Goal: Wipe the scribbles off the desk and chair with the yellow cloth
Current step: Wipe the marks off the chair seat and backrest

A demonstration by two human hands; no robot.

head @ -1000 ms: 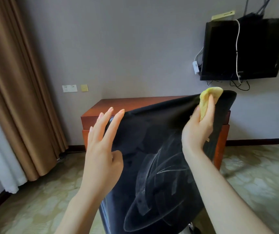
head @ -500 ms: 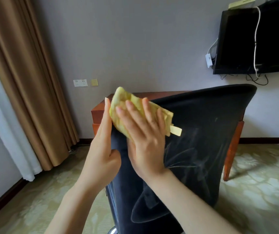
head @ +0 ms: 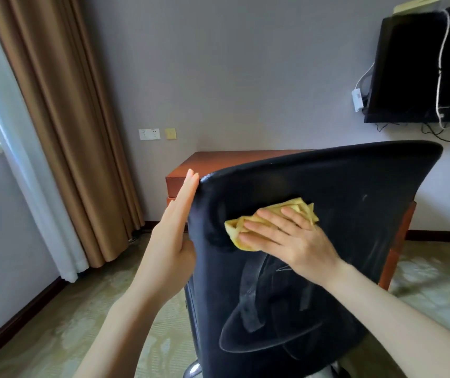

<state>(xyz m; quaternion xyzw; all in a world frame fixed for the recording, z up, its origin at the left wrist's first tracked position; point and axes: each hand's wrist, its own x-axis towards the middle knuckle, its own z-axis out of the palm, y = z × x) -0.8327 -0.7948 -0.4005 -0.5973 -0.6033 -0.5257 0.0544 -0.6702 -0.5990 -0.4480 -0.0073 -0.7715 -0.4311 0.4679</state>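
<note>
Head view: right hand (head: 286, 238), fingers flat, presses the folded yellow cloth (head: 236, 230) on the black fabric chair back (head: 354, 200); left hand (head: 174, 230), fingers straight, braces its nine o'clock edge. The step is chair wiping; pale scribbles (head: 248, 304) at six o'clock probably need the next downward sweep.

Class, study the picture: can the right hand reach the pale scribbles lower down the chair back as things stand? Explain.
Probably yes. The right hand presses the yellow cloth flat on the chair back, and the pale scribbles lie just below it on the same surface, with nothing between them.
</note>
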